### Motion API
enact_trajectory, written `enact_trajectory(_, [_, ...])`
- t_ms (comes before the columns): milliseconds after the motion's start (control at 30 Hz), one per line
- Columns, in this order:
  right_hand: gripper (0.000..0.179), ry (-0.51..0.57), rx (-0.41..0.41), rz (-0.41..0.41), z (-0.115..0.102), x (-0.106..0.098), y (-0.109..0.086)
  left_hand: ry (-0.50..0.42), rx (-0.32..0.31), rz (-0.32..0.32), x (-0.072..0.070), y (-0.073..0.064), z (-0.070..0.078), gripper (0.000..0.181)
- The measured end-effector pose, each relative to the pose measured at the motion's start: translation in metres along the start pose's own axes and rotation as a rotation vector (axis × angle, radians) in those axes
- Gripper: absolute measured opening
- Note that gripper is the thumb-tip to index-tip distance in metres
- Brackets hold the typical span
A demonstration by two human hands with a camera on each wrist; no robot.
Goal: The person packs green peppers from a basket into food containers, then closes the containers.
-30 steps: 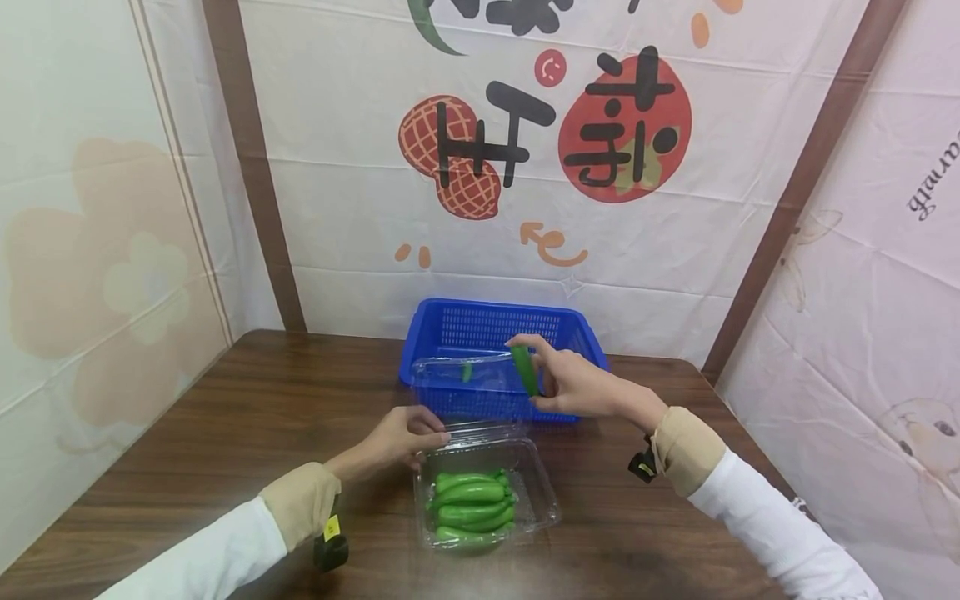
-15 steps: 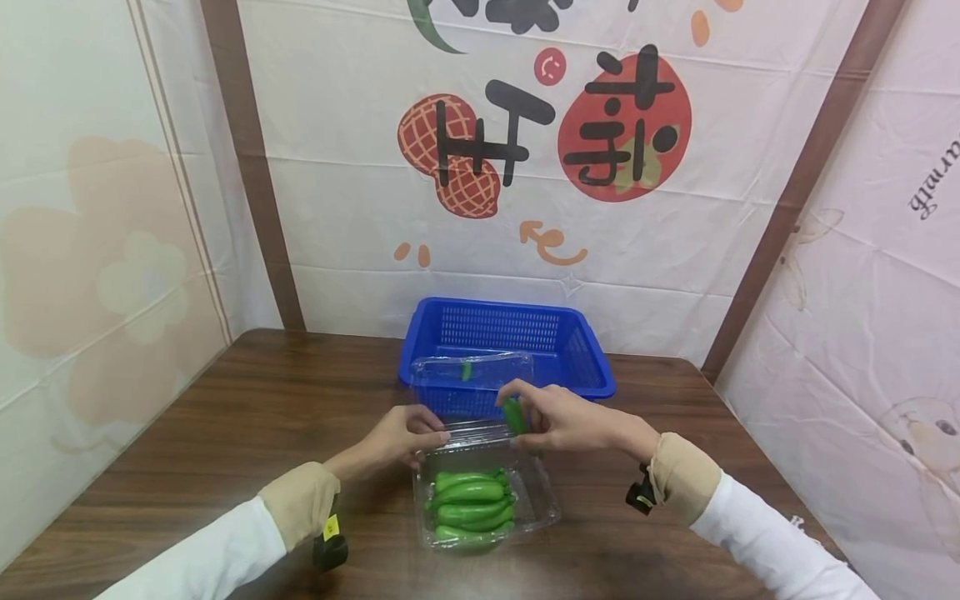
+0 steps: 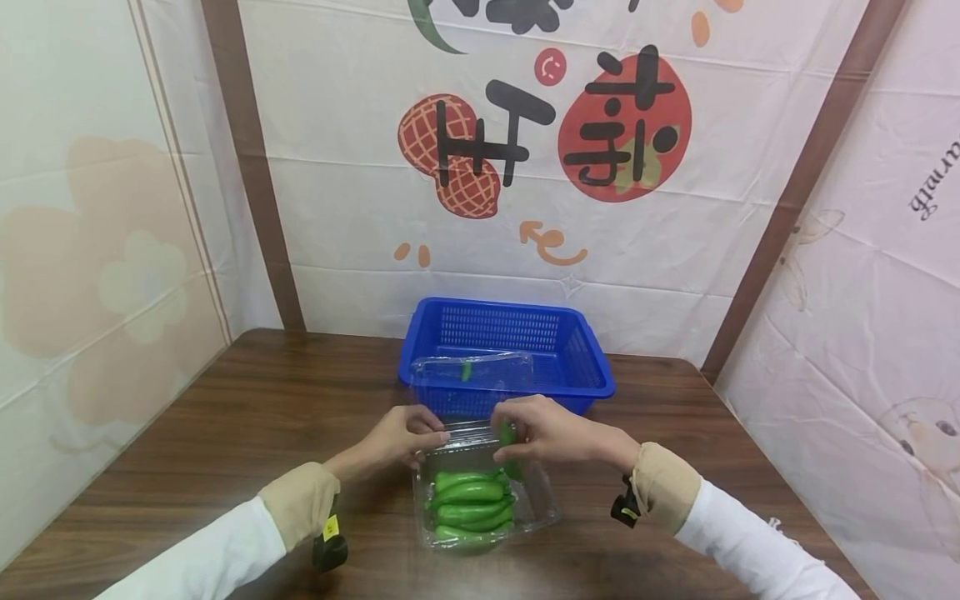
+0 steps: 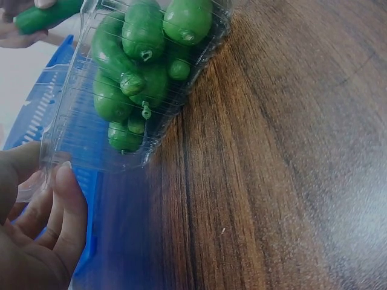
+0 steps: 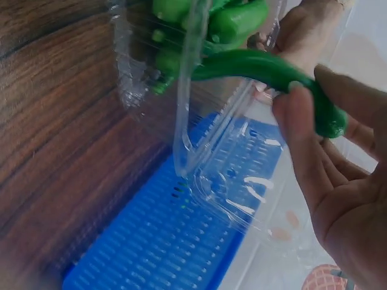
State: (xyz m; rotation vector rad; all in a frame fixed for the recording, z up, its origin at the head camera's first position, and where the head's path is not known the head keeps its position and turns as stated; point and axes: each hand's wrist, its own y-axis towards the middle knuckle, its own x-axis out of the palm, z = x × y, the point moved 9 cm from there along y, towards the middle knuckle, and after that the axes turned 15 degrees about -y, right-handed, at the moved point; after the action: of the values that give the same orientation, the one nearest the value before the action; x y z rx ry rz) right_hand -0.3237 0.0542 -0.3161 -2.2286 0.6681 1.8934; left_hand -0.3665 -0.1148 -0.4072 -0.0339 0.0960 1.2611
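A clear plastic clamshell box (image 3: 536,500) lies unfolded on the table, several glossy long green peppers (image 3: 471,500) side by side in its tray. My left hand (image 3: 401,437) pinches the box's rim at the far left, near the hinge; the left wrist view shows thumb and fingers on that clear edge (image 4: 57,136). My right hand (image 3: 551,429) grips one end of a curved green pepper (image 5: 266,69) between thumb and fingers. That pepper's other end reaches over the box's far right rim, above the tray, and in the head view the hand mostly hides it.
Behind the box stands a blue perforated basket (image 3: 600,367), its front overlapped by the raised clear lid (image 3: 510,367). Through the lid shows a small green piece (image 3: 467,371) in the basket. A printed cloth (image 3: 337,208) hangs beyond the wooden table (image 3: 300,392).
My right hand has come down and toward me with the pepper, from above the basket to the tray's far right edge. The left hand has stayed at the rim.
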Motion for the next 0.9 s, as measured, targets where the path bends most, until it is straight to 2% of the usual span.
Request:
enact_trajectory(167, [0.013, -0.050, 0.007, 0.010, 0.003, 0.003, 0.003, 0.007, 0.001, -0.001, -0.001, 0.000, 0.000, 0.027])
enact_trajectory(367, [0.017, -0.129, 0.007, -0.008, 0.006, 0.006, 0.006, -0.006, 0.005, -0.003, -0.001, 0.001, -0.001, 0.026])
enact_trajectory(667, [0.032, -0.384, 0.068, -0.112, 0.015, 0.031, 0.007, -0.003, 0.009, -0.010, 0.000, 0.001, 0.000, 0.026])
enact_trajectory(900, [0.033, -0.452, 0.136, -0.195, 0.024, 0.044, 0.005, -0.006, 0.003, -0.006, 0.000, 0.001, 0.000, 0.026])
